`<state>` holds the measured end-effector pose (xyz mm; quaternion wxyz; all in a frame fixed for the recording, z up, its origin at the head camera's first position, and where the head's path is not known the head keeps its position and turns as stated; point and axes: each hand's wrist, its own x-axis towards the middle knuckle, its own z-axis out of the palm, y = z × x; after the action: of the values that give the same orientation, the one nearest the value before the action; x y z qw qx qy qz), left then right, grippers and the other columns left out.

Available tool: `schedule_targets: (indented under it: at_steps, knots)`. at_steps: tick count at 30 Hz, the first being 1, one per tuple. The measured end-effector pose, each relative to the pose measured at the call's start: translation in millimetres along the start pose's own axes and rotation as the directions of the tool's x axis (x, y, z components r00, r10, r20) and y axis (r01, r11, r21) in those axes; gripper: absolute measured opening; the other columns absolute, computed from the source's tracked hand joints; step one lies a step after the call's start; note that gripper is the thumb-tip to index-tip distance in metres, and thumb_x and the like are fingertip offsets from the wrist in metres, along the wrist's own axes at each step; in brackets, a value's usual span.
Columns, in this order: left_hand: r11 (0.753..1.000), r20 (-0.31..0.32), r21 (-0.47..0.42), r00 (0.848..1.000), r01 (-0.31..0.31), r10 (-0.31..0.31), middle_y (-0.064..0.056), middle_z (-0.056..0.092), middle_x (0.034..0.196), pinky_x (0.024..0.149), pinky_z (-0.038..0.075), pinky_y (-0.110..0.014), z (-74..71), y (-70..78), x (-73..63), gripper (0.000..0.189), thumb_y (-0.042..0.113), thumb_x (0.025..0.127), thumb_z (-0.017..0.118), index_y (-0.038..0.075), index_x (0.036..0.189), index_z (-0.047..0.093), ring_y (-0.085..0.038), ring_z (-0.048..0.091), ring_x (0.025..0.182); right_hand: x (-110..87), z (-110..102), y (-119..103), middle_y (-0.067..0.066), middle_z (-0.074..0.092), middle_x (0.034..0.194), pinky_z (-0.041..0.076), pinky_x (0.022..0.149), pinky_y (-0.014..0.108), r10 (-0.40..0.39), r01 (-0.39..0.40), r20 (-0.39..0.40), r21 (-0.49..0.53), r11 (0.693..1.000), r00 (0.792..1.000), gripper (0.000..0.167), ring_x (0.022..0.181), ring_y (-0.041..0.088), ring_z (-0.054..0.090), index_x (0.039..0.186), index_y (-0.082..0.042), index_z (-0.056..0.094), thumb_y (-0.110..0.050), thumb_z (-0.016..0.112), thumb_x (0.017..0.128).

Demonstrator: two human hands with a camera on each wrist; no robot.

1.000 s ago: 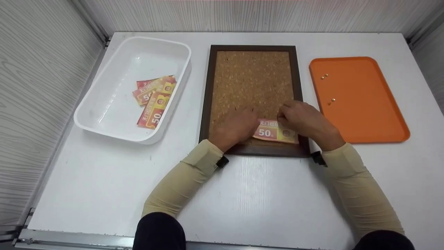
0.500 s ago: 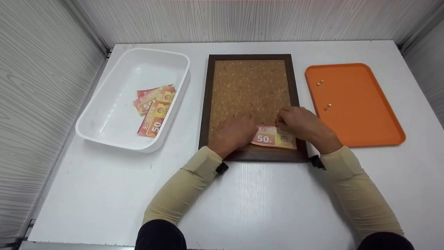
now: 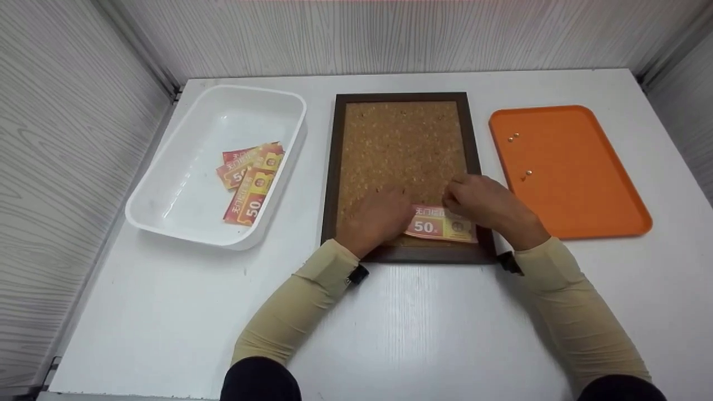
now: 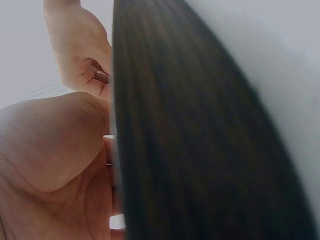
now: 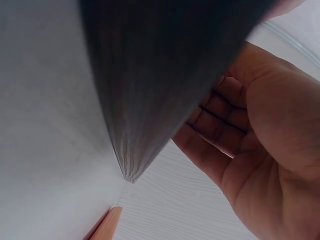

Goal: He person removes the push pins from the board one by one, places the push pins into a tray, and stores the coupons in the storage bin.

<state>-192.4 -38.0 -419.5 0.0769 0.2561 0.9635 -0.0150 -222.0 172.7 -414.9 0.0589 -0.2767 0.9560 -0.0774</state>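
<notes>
A red-and-yellow paper coupon (image 3: 426, 226) marked 50 lies over the lower part of a cork board (image 3: 404, 150) with a dark brown frame. Its left end is covered by my left hand (image 3: 379, 217), whose bent fingers hold it against the cork. My right hand (image 3: 490, 206) pinches at the coupon's upper right corner with curled fingers; its fingertips hide whatever is between them. In both wrist views the dark frame edge fills much of the picture and hides the fingertips of the left hand (image 4: 55, 150) and partly those of the right hand (image 5: 270, 130).
At the left, a white plastic bin (image 3: 186, 167) holds several more coupons (image 3: 248, 195), overlapping one another. An orange tray (image 3: 579, 184) on the right carries a few small thumbtacks (image 3: 528, 173). Small tack-like spots (image 3: 403, 113) show along the board's top. All stand on a white table (image 3: 167, 312).
The scene has shifted slightly down in the head view as the camera tilted. Both hands keep nearly the same places on the coupon and board.
</notes>
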Motion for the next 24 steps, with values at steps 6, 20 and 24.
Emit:
schedule_targets:
  at_steps: [6,20,24]
  knots:
    - [1.0,-0.02,-0.004,1.0,0.009,-0.009,-0.005,0.061,0.12,0.096,0.048,-0.044,0.6,0.9,0.6,0.031,0.027,0.102,0.04,0.012,0.121,0.06,-0.022,0.057,0.111,-0.7,0.7,1.1,0.004,0.066,0.091,0.055,0.075,0.036,-0.028,0.028,-0.028,-0.028,0.999,0.999,0.014,0.079,0.017,0.059,0.099,-0.01,0.071,-0.02,0.065,0.09]
    - [0.999,-0.024,-0.035,0.999,-0.028,0.027,-0.007,0.06,0.124,0.101,0.045,-0.046,-7.7,-1.2,-1.3,0.032,0.02,0.099,0.049,0.01,0.129,0.054,-0.022,0.058,0.116,-7.9,-3.8,2.8,0.004,0.064,0.09,0.053,0.071,0.039,-0.141,0.126,-0.125,-0.12,0.985,0.982,0.01,0.077,0.019,0.061,0.094,-0.011,0.072,-0.018,0.071,0.086]
    - [0.993,-0.023,-0.12,1.0,-0.015,0.013,-0.006,0.061,0.121,0.097,0.048,-0.041,-15.4,-3.5,-4.0,0.029,0.019,0.099,0.051,0.01,0.126,0.056,-0.019,0.058,0.11,-9.3,-10.2,3.3,0.002,0.066,0.092,0.054,0.073,0.038,-0.111,0.1,-0.114,-0.099,0.99,0.987,0.014,0.076,0.018,0.06,0.097,-0.013,0.073,-0.021,0.072,0.086]
